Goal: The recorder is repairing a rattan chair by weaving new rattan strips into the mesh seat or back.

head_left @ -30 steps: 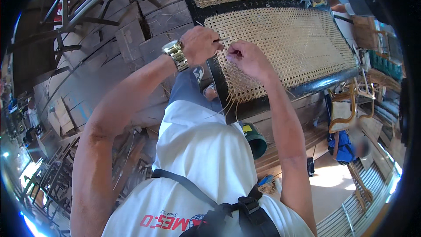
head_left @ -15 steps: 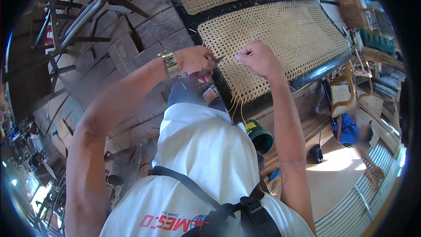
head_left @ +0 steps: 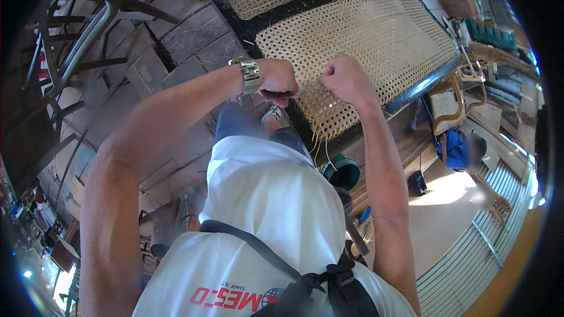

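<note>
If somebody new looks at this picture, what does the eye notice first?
Probably the big woven cane panel in a dark frame, filling the upper middle. Just below it, the left hand, with a metal watch on its wrist, and the clenched right hand meet at the panel's near edge, loose cane strands hanging beneath.

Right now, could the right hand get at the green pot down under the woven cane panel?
Probably not without letting go: the right hand is fisted above the cane panel, while the green pot sits below the panel's dark frame, partly blocked by it.

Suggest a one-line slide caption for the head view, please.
Both fists, left hand and right hand, pinch a thin cane strand at the near edge of a woven cane panel in a dark frame.
</note>
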Tool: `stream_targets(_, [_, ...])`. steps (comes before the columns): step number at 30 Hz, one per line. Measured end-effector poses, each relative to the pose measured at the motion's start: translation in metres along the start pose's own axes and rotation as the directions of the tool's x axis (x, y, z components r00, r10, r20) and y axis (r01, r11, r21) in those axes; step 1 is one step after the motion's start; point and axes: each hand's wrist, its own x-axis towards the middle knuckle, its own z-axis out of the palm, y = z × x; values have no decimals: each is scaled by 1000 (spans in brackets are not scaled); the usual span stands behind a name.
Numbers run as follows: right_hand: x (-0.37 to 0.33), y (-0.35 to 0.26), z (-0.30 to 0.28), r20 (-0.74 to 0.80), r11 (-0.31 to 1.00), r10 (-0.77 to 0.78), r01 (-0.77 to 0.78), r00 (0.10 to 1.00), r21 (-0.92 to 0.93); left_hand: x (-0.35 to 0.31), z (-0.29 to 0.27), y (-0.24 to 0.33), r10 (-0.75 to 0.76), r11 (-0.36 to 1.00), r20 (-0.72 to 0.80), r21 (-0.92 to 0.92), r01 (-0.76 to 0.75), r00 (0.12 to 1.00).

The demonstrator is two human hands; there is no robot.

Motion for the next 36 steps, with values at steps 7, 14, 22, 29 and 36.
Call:
stream_targets(7, [10, 10, 9, 130, 996, -69, 76, 989, -51, -6, 28, 12, 70, 990, -192, 133, -45, 979])
stream_targets(14, [-17, -14, 16, 40, 984, -108, 112, 993, -136, 2, 13, 9, -100, 982, -93, -171, 83, 991])
stream_targets(22, [-36, -1, 32, -96, 993, -120, 122, 988, 7, -61, -24, -12, 179, 711, -480, 666, 224, 859])
stream_targets(29, [-39, -11, 32, -127, 946, -312, 295, 942, -132, -104, -57, -98, 62, 863, -639, 420, 280, 767])
stream_targets(36, [-8, -16, 42, 6, 874, -139, 120, 990, 472, -71, -1, -38, 53, 970, -368, -203, -135, 928])
